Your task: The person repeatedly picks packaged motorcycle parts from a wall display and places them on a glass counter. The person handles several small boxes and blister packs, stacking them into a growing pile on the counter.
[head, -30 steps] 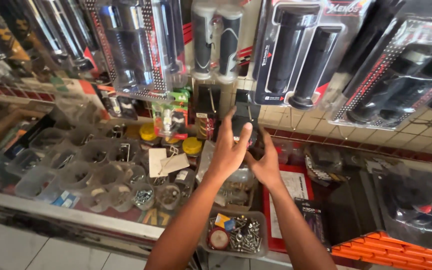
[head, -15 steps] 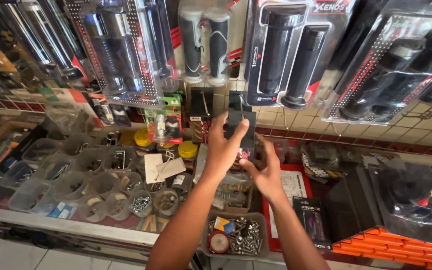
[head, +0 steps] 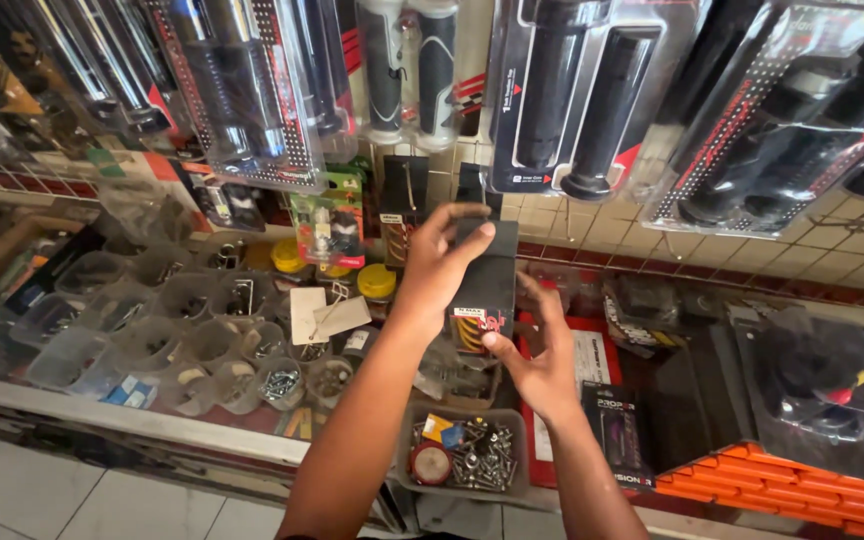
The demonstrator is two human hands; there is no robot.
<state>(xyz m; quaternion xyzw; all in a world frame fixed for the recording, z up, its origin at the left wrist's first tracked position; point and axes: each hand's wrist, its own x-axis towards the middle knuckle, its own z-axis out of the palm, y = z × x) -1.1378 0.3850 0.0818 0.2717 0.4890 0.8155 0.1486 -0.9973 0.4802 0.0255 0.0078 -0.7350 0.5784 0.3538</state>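
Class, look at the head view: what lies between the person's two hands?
A black flat packet. The left hand grips its top; the right hand supports its lower edge.

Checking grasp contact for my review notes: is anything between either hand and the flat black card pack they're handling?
Nothing visible. The left hand grips the top of the black card pack directly, fingers wrapped over its upper edge. The right hand touches its lower edge bare. Hanging grip packs sit above, clear of both.
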